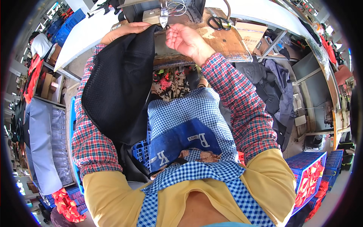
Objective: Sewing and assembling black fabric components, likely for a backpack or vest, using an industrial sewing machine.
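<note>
My left hand (126, 31) grips the top edge of a black mesh fabric piece (123, 83), its thumb and fingers closed near the metal machine head (164, 18). The fabric hangs from there over my left forearm and down beside my lap. My right hand (185, 41) is just right of the machine head, fingers curled into a pinch. Something small and dark shows at its fingertips, too small to name. The fabric's top corner lies at the foot of the machine head, between my two hands.
Black-handled scissors (219, 23) lie on the worn wooden tabletop (227, 44), near a cardboard box (250, 36). Dark fabric pieces (264, 87) are heaped at the right. Blue crates (308, 178) with red items stand lower right. At far left, another person (41, 44) sits.
</note>
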`<control>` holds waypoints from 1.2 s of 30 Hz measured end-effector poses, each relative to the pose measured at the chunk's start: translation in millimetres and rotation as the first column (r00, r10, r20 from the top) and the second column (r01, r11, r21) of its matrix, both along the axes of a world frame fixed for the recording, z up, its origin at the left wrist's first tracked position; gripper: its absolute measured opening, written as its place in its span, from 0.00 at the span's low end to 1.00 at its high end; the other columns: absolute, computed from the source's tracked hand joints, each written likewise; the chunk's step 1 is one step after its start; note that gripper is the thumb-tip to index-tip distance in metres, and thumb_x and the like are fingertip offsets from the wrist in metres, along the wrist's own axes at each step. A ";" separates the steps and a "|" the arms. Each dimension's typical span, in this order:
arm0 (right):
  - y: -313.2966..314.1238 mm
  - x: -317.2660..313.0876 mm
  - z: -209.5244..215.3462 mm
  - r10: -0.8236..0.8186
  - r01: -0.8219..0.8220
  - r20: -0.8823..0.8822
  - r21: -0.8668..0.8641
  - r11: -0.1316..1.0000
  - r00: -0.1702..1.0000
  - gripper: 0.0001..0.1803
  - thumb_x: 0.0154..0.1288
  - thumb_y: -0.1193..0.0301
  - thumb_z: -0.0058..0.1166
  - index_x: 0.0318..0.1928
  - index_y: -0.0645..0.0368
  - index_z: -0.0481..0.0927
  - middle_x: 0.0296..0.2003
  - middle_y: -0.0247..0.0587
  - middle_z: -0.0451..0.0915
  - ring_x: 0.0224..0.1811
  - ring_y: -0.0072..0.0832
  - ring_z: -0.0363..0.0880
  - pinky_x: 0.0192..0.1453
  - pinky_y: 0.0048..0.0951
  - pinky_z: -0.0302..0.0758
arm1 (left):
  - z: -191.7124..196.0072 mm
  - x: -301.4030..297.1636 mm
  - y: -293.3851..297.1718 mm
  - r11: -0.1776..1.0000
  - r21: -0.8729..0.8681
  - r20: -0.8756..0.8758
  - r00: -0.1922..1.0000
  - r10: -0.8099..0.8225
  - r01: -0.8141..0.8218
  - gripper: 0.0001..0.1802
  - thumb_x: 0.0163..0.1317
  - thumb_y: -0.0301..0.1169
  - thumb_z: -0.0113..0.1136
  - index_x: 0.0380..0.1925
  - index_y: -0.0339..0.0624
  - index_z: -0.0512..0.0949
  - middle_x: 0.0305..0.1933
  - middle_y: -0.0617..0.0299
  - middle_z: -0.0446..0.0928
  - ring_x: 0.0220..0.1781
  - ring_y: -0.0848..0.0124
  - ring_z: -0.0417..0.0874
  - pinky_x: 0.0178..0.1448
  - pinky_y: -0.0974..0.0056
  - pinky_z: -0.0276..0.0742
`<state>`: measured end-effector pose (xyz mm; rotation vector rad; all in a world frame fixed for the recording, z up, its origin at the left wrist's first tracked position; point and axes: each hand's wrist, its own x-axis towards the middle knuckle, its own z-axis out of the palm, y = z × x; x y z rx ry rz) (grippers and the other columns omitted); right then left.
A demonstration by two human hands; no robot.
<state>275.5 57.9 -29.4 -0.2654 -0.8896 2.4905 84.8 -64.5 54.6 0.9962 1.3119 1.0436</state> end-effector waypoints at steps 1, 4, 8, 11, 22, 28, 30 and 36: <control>1.1 -1.1 -0.2 -0.005 0.005 -0.012 -0.014 1.000 1.000 0.10 0.71 0.71 0.47 0.30 0.59 0.74 0.27 0.34 0.76 0.28 0.24 0.74 0.38 0.29 0.76 | -1.6 1.0 -2.3 1.000 0.001 0.000 1.000 0.000 0.000 0.21 0.71 0.25 0.51 0.62 0.32 0.68 0.56 0.53 0.78 0.56 0.71 0.81 0.61 0.71 0.75; 4.8 -2.9 -1.5 -0.004 0.002 -0.037 -0.040 0.999 0.999 0.10 0.71 0.72 0.46 0.30 0.59 0.73 0.26 0.34 0.76 0.28 0.24 0.74 0.38 0.29 0.76 | -5.9 -0.5 -8.1 0.889 0.362 -0.371 0.918 -0.138 0.280 0.21 0.71 0.23 0.50 0.62 0.30 0.68 0.59 0.51 0.76 0.59 0.69 0.79 0.64 0.70 0.73; 1.5 -2.3 -5.9 -0.060 0.059 -0.048 -0.023 0.998 0.997 0.10 0.71 0.72 0.46 0.29 0.58 0.72 0.25 0.33 0.75 0.27 0.24 0.73 0.38 0.29 0.76 | -2.9 -8.2 7.4 0.916 0.265 -0.209 0.945 -0.251 0.302 0.20 0.71 0.21 0.47 0.61 0.29 0.70 0.61 0.52 0.74 0.59 0.70 0.78 0.66 0.71 0.71; -5.2 -1.9 -6.2 -0.108 0.108 -0.072 -0.006 0.994 0.992 0.10 0.71 0.71 0.47 0.29 0.58 0.72 0.25 0.32 0.74 0.27 0.23 0.72 0.37 0.28 0.75 | -5.1 -11.1 9.8 0.924 0.213 0.027 0.944 -0.329 0.316 0.20 0.70 0.22 0.48 0.61 0.29 0.70 0.62 0.53 0.73 0.59 0.70 0.78 0.65 0.72 0.71; 2.6 80.3 7.6 0.023 0.020 -0.127 0.325 0.946 0.992 0.06 0.72 0.70 0.50 0.35 0.57 0.74 0.27 0.27 0.73 0.26 0.17 0.69 0.31 0.22 0.71 | -6.1 -2.6 -21.6 0.969 0.201 -0.136 0.975 0.175 -0.146 0.20 0.70 0.26 0.52 0.60 0.31 0.71 0.61 0.56 0.75 0.57 0.71 0.79 0.64 0.73 0.72; -15.9 151.1 -17.5 -0.275 0.069 0.287 0.566 0.821 0.918 0.10 0.71 0.71 0.54 0.47 0.62 0.77 0.36 0.33 0.79 0.36 0.19 0.78 0.43 0.22 0.77 | -14.1 -18.7 -2.5 0.968 0.209 -0.101 0.988 -0.119 0.138 0.22 0.70 0.36 0.56 0.59 0.34 0.74 0.57 0.58 0.77 0.57 0.72 0.79 0.63 0.73 0.72; -28.0 160.1 -21.2 -0.418 -0.011 0.351 0.776 0.631 0.838 0.16 0.67 0.69 0.58 0.52 0.65 0.77 0.39 0.38 0.81 0.41 0.22 0.80 0.46 0.24 0.78 | -14.4 -12.5 -6.4 0.978 0.168 -0.212 0.974 -0.086 0.122 0.23 0.70 0.39 0.58 0.58 0.35 0.75 0.56 0.58 0.78 0.57 0.72 0.79 0.63 0.73 0.72; -128.2 132.6 -11.0 -0.233 0.099 0.079 0.740 0.665 0.969 0.33 0.66 0.61 0.63 0.63 0.69 0.68 0.56 0.45 0.75 0.55 0.29 0.75 0.58 0.29 0.74 | -24.4 76.1 -62.0 0.905 0.265 -0.472 0.863 -0.180 0.334 0.22 0.71 0.40 0.56 0.56 0.34 0.76 0.52 0.64 0.79 0.55 0.77 0.76 0.62 0.71 0.68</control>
